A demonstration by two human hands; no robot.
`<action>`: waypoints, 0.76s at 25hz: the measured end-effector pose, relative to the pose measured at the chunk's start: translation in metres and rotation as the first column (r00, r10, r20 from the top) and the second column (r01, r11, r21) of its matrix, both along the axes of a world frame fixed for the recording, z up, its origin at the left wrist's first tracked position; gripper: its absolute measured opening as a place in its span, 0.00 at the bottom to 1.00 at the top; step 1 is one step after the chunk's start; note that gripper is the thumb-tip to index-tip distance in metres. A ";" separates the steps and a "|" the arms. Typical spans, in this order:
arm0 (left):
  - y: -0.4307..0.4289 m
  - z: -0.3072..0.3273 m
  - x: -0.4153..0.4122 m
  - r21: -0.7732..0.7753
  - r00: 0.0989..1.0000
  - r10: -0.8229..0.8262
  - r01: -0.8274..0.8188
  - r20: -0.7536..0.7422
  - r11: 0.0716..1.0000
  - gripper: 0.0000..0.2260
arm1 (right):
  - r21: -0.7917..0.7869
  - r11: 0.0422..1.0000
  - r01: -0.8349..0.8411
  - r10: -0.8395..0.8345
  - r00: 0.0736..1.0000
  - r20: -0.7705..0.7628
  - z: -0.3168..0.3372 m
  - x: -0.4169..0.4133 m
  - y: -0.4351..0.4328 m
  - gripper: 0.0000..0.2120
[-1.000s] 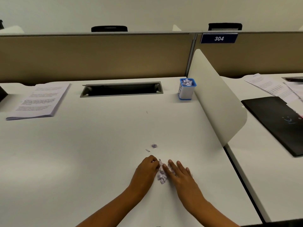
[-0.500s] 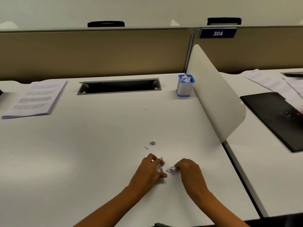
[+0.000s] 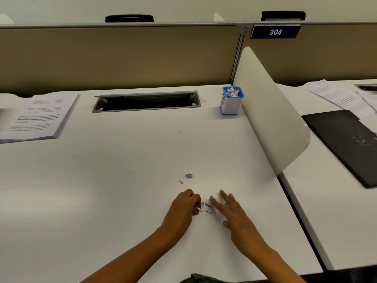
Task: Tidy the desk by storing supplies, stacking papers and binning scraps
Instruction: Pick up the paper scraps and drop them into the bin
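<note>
Pinching paper scraps (image 3: pixel 201 207), left hand (image 3: pixel 183 207) curls at lower centre; right hand (image 3: pixel 232 213) lies flat, fingers spread — two stray bits (image 3: pixel 189 176) above.

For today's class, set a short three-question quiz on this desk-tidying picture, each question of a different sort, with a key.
1. True or false: the blue-rimmed cup already holds crumpled paper.
2. Where does the stack of papers lie? A) at the far left of the desk; B) inside the cable tray; C) under the black folder.
3. Short answer: which hand lays straight fingers on the paper scraps, the left hand or the right hand?

Key: 1 true; 2 A; 3 the right hand.
</note>
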State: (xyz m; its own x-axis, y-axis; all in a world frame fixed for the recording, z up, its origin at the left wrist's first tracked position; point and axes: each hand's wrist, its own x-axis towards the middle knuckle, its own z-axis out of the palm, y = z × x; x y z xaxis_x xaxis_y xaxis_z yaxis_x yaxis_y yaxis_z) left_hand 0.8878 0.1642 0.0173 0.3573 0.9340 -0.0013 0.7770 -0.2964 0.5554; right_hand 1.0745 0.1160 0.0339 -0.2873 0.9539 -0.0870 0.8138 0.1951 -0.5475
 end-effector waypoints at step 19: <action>0.076 0.046 -0.014 -0.062 0.906 0.266 -0.260 0.330 0.964 0.13 | -0.099 0.840 0.533 -0.518 0.736 -0.436 0.051 0.014 0.067 0.05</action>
